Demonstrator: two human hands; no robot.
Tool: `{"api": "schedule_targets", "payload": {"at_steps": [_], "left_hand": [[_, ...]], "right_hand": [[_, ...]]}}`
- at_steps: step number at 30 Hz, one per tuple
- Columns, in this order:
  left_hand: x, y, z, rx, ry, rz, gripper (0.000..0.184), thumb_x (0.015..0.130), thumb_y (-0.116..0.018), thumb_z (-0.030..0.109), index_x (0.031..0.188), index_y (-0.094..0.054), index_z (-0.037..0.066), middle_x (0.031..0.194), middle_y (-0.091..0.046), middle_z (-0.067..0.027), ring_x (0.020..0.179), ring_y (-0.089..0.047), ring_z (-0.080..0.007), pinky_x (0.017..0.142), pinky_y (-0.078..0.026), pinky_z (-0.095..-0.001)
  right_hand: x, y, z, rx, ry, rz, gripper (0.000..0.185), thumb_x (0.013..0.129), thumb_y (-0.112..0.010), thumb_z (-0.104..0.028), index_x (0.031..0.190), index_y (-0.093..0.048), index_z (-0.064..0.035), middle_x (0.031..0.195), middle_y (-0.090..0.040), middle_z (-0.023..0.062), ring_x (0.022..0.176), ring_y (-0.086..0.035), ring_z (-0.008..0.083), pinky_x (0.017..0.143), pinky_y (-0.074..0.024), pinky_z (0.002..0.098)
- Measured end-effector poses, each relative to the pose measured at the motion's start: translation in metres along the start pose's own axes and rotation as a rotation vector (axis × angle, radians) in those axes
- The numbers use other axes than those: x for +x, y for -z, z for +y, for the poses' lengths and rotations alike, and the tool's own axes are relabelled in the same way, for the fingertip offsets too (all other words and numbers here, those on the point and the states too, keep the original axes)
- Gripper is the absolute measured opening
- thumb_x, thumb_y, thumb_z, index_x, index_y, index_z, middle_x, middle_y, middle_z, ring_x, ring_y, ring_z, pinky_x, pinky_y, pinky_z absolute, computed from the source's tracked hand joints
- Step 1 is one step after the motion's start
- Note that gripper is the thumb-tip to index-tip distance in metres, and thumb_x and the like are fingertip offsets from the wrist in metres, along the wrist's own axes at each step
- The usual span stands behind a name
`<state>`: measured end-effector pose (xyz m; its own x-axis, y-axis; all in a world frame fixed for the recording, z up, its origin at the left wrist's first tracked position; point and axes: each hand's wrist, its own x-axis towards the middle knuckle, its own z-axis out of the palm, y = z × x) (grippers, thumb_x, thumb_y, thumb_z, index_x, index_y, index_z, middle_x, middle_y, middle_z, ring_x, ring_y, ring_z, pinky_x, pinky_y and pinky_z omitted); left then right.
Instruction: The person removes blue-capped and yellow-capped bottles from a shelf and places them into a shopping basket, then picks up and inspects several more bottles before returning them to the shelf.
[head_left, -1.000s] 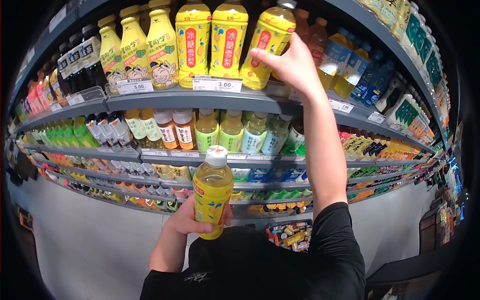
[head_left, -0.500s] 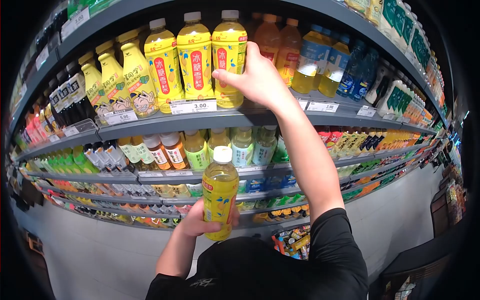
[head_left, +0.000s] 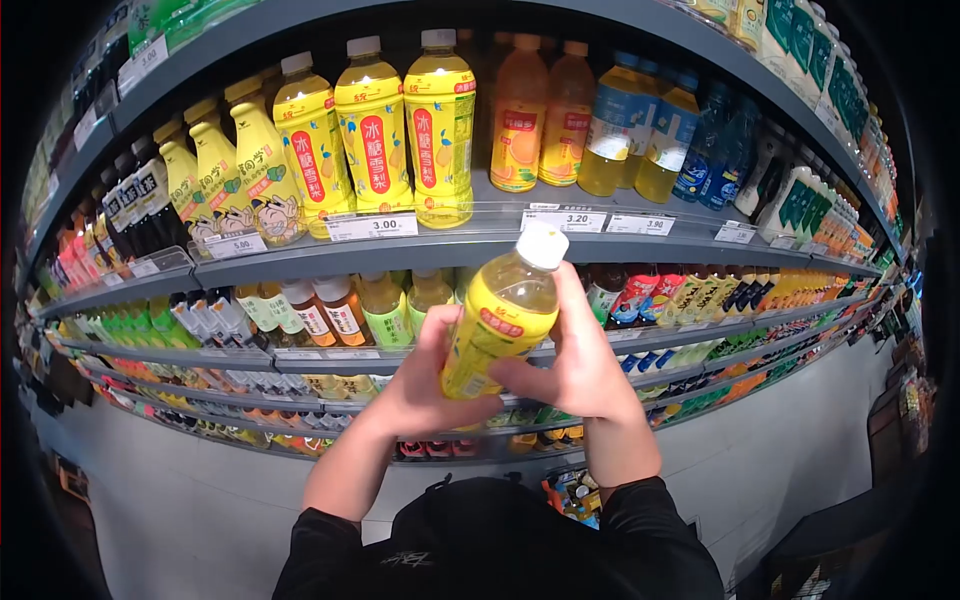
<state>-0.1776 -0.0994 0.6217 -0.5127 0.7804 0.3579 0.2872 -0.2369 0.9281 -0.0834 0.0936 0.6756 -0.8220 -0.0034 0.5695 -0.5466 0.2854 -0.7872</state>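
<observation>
A yellow-labelled drink bottle (head_left: 503, 312) with a white cap is held in front of the shelf, tilted with its cap up and to the right. My left hand (head_left: 418, 388) is closed round its lower left side. On the other side, my right hand (head_left: 582, 362) grips it, thumb across the label near the base and fingers behind, partly hidden. Just above stand several matching bottles; the rightmost yellow bottle (head_left: 440, 140) is at the end of a row, upright, with a price tag (head_left: 375, 226) below.
Orange drink bottles (head_left: 519, 120) stand right of the yellow row, then blue-labelled bottles (head_left: 612, 125). Yellow carrot-shaped bottles (head_left: 268, 165) are at the left. The grey shelf edge (head_left: 480, 232) runs across above the hands. Lower shelves hold more drinks; below lies grey floor (head_left: 200, 480).
My right hand has left the rightmost shelf bottle and come down onto the held bottle. That bottle has risen, moved right and tilted. The rightmost shelf bottle stays on the shelf.
</observation>
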Motion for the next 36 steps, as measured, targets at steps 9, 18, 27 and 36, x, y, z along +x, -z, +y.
{"api": "schedule_targets", "payload": {"at_steps": [9,18,27,36], "left_hand": [[0.023,-0.014,-0.003,0.022,-0.253,0.169,0.093,0.077,-0.091,0.006,0.149,-0.033,0.004,0.137,-0.059,-0.0124,0.129,-0.059,-0.0212,0.108,-0.049,-0.038],[-0.027,0.002,-0.027,-0.193,-0.148,0.248,0.098,0.068,-0.091,0.003,0.149,-0.036,0.004,0.127,-0.065,-0.0142,0.114,-0.069,-0.0245,0.098,-0.058,-0.0435],[-0.045,0.027,-0.037,-0.283,-0.187,0.357,0.091,0.071,-0.086,0.001,0.147,-0.038,0.003,0.126,-0.064,-0.0154,0.111,-0.069,-0.0253,0.097,-0.057,-0.0434],[-0.042,0.036,-0.042,-0.286,-0.303,0.421,0.082,0.076,-0.093,0.025,0.14,-0.049,-0.002,0.125,-0.064,-0.0164,0.114,-0.067,-0.026,0.096,-0.058,-0.0417]], "right_hand": [[0.036,0.027,-0.016,0.275,0.122,-0.067,0.08,0.086,-0.085,-0.014,0.152,-0.043,-0.0002,0.137,-0.06,0.0095,0.123,-0.059,0.0161,0.105,-0.0485,0.0347],[0.157,0.017,-0.012,-0.684,0.048,0.127,0.073,0.087,-0.084,-0.032,0.139,-0.051,0.0087,0.123,-0.07,0.0245,0.104,-0.071,0.0319,0.092,-0.0573,0.0416],[0.192,0.01,0.003,-0.798,-0.062,0.063,0.062,0.085,-0.086,-0.031,0.122,-0.056,0.0096,0.113,-0.073,0.0277,0.106,-0.073,0.0376,0.094,-0.0571,0.044],[0.22,0.012,0.012,-0.824,-0.174,0.025,0.054,0.088,-0.083,-0.031,0.115,-0.065,0.0135,0.116,-0.072,0.0326,0.112,-0.071,0.0413,0.098,-0.056,0.0449]]}}
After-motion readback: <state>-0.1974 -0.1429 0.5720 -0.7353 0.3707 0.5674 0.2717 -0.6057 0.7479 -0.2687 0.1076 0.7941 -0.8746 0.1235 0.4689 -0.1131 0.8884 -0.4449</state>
